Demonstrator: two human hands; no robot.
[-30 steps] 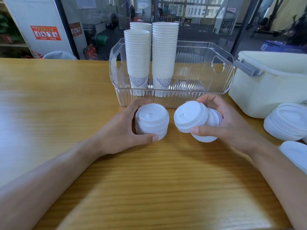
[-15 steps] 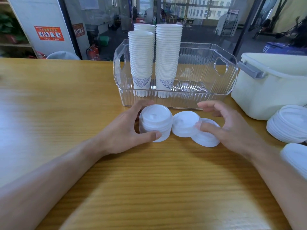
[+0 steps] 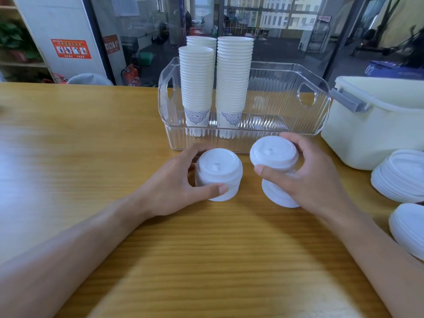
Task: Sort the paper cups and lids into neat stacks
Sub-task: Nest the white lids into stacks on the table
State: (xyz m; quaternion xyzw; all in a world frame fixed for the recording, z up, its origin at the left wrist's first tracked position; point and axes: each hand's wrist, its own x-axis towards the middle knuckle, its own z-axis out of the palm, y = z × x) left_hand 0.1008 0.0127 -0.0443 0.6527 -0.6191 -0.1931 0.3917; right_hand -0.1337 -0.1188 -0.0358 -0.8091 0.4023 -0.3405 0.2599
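Looks like a commercial/industrial building interior: glass partition wall (image 3: 275, 31) across the top, red safety poster (image 3: 71, 48) upper left, fire extinguisher (image 3: 131, 75) below it, wooden bench (image 3: 80, 145) in foreground.

The third tall stack of white paper cups (image 3: 201, 42) stands at twelve o'clock behind the two front stacks, only its top rims showing. At three o'clock the cream plastic bin with a grey latch (image 3: 371, 125) runs off the right edge, as do the two heaps of white plastic lids (image 3: 399, 177) at four o'clock. The right hand (image 3: 307, 177) covers the middle of the white lid pile (image 3: 278, 196) beneath it. Print on the orange wall notice (image 3: 71, 48) at ten o'clock is too small to read.
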